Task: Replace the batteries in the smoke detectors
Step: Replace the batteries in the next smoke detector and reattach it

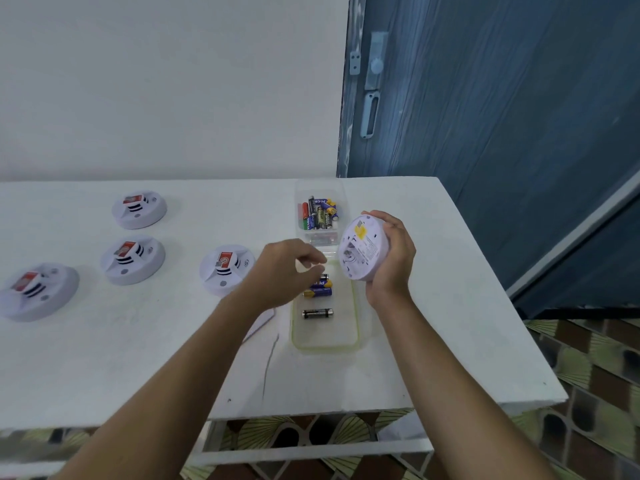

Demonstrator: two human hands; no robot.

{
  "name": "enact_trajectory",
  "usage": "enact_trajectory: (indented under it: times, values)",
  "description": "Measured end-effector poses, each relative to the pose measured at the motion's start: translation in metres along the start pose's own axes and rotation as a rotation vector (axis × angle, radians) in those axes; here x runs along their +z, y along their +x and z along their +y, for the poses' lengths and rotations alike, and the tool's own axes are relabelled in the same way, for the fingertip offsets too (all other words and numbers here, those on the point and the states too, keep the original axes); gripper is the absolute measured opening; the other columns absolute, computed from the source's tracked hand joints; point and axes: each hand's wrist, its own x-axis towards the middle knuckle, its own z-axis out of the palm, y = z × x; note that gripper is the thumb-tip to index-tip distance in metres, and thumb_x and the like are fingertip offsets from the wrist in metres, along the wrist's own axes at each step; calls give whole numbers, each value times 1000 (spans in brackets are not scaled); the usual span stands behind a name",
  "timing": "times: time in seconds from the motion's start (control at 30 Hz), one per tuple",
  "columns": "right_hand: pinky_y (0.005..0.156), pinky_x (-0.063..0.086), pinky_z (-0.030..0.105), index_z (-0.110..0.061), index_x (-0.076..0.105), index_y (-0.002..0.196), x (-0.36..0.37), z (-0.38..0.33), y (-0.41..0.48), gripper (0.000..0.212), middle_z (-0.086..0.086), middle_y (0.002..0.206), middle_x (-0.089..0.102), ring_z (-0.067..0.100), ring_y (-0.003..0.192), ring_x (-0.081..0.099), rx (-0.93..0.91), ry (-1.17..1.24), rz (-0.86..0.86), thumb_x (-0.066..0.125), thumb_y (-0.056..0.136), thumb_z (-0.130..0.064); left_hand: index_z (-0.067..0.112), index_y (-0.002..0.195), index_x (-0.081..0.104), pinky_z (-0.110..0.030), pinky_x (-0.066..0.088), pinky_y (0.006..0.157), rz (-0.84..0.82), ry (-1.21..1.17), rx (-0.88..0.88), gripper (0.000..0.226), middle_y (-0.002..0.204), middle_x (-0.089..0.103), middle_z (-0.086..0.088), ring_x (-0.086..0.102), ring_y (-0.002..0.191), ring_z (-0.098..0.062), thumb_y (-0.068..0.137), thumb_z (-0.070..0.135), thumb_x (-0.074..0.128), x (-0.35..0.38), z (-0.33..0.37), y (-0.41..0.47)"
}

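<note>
My right hand (391, 258) grips a white round smoke detector (363, 251), tilted on edge with its back and open battery bay facing left. My left hand (287, 268) hovers over a shallow clear tray (351, 337), fingers curled and apart, with nothing seen in them. In that tray lie a black battery (318, 313) and blue-and-yellow batteries (319, 289), partly hidden by my left fingers. A clear tub (320, 237) behind the tray holds several mixed batteries (318, 213).
More white smoke detectors with red labels sit on the white table (104, 358): one at centre (225, 270), two further left (133, 259) (139, 208), one near the left edge (36, 291). A flat white cover (261, 322) lies under my left wrist. A blue door (485, 133) stands behind right.
</note>
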Motion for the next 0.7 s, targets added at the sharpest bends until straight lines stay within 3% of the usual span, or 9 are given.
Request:
enact_trajectory:
  times: [0.17,0.3,0.4,0.57,0.7]
  values:
    - [90,51,45,-20,74,90,5,-11,23,26,10,105,71,31,102,66,135,131,107,55,76,-32,22,96,75,3,34,69,96,-46,-59,12,88,65,18,56,70,15,87,22,67,-8,12,40]
    - [86,52,44,-17,73,96,4,-19,43,35,8,102,69,30,96,65,176,151,164,58,71,-36,15,98,75,-13,38,76,141,21,-121,16,97,72,2,64,89,-14,89,14,61,-7,5,81]
    - [82,53,42,-18,72,96,3,-22,51,34,5,99,69,27,90,66,201,139,159,58,72,-37,14,101,73,-23,37,79,59,143,-152,17,104,69,-5,59,100,-24,91,15,59,0,-8,109]
    - [78,53,38,-17,71,97,-1,-22,67,23,5,96,69,27,89,66,223,145,166,51,92,-28,32,114,64,-43,25,89,-123,633,-169,25,117,59,4,41,114,-26,95,36,49,8,-17,148]
    - [73,55,34,-17,71,98,-1,-17,71,28,5,98,69,26,87,66,235,140,171,57,80,-33,23,105,63,-48,25,88,-256,810,-183,25,114,53,-3,38,111,-29,92,37,47,15,-24,159]
